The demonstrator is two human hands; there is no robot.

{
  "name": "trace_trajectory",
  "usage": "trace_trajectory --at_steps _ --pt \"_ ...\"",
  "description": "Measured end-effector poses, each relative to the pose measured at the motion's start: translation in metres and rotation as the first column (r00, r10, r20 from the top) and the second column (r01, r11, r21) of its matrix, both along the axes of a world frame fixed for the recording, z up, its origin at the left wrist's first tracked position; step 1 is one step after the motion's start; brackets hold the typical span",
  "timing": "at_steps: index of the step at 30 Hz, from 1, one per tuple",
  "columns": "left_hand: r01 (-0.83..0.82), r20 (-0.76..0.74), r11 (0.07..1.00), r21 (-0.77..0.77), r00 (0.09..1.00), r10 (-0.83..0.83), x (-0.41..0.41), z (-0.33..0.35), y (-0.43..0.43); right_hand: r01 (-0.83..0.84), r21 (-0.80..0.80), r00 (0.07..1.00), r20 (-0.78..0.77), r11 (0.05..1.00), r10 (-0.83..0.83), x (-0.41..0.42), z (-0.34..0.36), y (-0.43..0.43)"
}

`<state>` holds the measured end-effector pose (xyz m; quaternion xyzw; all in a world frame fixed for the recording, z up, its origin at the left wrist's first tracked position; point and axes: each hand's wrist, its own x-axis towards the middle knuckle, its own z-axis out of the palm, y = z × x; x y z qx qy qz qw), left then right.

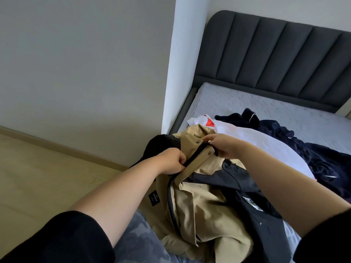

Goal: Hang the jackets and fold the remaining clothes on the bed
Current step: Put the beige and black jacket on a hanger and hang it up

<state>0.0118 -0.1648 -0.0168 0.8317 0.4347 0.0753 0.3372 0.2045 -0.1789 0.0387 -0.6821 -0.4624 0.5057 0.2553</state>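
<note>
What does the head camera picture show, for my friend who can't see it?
The left hand and right hand grip the front edge of a tan jacket. Next to it a black jacket, a white garment and dark navy clothes lie on a grey mattress with a dark padded headboard.

Home bedroom, bed point(284, 103) with padded headboard point(275, 59), strewn clothes point(322, 154)

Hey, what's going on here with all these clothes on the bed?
A person holds the collar of a tan jacket over the bed: the left hand grips one end, the right hand pinches the other. It is not hung yet. A white garment, navy clothes and a dark jacket lie unfolded beside it.
</note>
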Motion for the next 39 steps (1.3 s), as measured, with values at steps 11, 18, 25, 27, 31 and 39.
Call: trace_trajectory --at_steps 11,18,25,27,31,39 --pt "-0.102 0.138 0.994 -0.029 0.985 0.105 -0.001 -0.005 0.003 0.057 0.404 0.949 0.263 0.913 -0.176 0.008 0.004 0.009" --pt "-0.127 0.515 0.988 -0.089 0.843 0.155 0.031 0.050 -0.001 0.267 0.617 0.939 0.007 0.740 -0.345 -0.016 0.081 0.017" --pt "-0.194 0.448 0.976 0.096 0.884 0.131 0.024 0.119 0.015 0.181 0.781 0.970 -0.041 0.598 -0.239 -0.093 0.182 0.010" --pt "-0.217 0.439 0.962 0.164 0.890 0.126 0.009 0.140 0.018 0.142 0.821 0.981 -0.042 0.553 -0.190 -0.117 0.209 0.002" --pt "-0.310 0.414 0.876 0.370 0.899 0.143 -0.033 0.188 0.016 0.082 0.891 0.988 -0.014 0.447 -0.154 -0.165 0.264 -0.012" --pt "-0.390 0.378 0.689 0.611 0.908 0.180 -0.164 0.284 0.030 0.108 0.953 0.994 -0.103 0.284 -0.033 -0.256 0.361 -0.012"
